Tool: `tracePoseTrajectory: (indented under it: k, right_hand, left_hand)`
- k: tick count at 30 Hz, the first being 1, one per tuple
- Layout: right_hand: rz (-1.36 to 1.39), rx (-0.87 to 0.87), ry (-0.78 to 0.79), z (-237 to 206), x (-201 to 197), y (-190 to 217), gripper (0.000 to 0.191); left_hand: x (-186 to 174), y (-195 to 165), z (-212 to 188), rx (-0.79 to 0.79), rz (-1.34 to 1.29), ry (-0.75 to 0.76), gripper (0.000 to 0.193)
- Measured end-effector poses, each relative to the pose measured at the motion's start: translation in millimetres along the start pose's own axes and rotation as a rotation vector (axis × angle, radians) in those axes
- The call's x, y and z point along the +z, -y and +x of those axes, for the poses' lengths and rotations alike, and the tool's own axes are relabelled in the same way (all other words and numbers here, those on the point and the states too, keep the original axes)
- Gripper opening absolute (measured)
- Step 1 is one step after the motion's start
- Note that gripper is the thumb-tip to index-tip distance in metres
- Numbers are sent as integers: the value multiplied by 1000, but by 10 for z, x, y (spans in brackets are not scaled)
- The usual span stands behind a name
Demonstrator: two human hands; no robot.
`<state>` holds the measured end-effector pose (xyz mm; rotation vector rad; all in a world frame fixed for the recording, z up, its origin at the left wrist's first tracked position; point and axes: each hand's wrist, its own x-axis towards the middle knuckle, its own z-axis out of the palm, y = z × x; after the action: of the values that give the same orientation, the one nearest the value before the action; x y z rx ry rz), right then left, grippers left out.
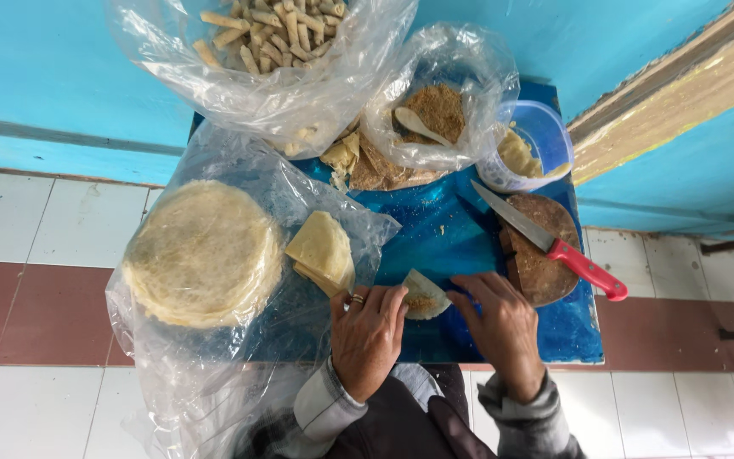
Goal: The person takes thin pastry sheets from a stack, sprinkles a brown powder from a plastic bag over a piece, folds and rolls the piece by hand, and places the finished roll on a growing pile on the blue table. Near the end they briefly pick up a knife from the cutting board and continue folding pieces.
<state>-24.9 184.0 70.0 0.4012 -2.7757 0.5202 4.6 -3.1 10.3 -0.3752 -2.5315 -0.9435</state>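
**Folding a filled wrapper on the blue desk**

Left hand (367, 336) and right hand (503, 327) meeting over a small pale dough wrapper with brown crumb filling (423, 296), fingers (394, 299) pinching its edges, low on the blue plastic-covered desk (443, 234). Just left: folded pale wrappers (323, 251), round stack of flat wrappers (204, 253). Right: red-handled steel knife (554, 245) across round brown wooden board (545, 272).

Two hands are here, the left hand (367, 336) and the right hand (503, 327). One knife (550, 242) has a red handle. One tub (533, 144) sits near the table's (435, 229) far right corner. Two bags hold food: one with sticks (273, 51), one with crumbs (439, 98). One spoon (418, 125). One round stack of flat wraps (203, 252).
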Motion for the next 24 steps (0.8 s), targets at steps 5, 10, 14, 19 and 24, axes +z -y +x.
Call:
tracePoseTrajectory:
  k: [5, 10, 14, 19, 24]
  right_hand:
    - [128, 211, 52, -300, 211, -70, 18]
    - [233, 201, 82, -272, 293, -208, 18]
    - [387, 308, 141, -304, 375, -299, 21]
    - [488, 292, 24, -384, 437, -270, 24]
    - [454, 171, -8, -429, 404, -133, 27]
  left_hand:
    - [72, -23, -39, 21, 27, -15, 30]
    - [127, -40, -44, -8, 219, 12, 28]
    - [137, -21, -48, -26, 196, 61, 31]
    - [141, -43, -9, -2, 154, 39, 36]
    - [111, -59, 21, 9, -15, 46, 38]
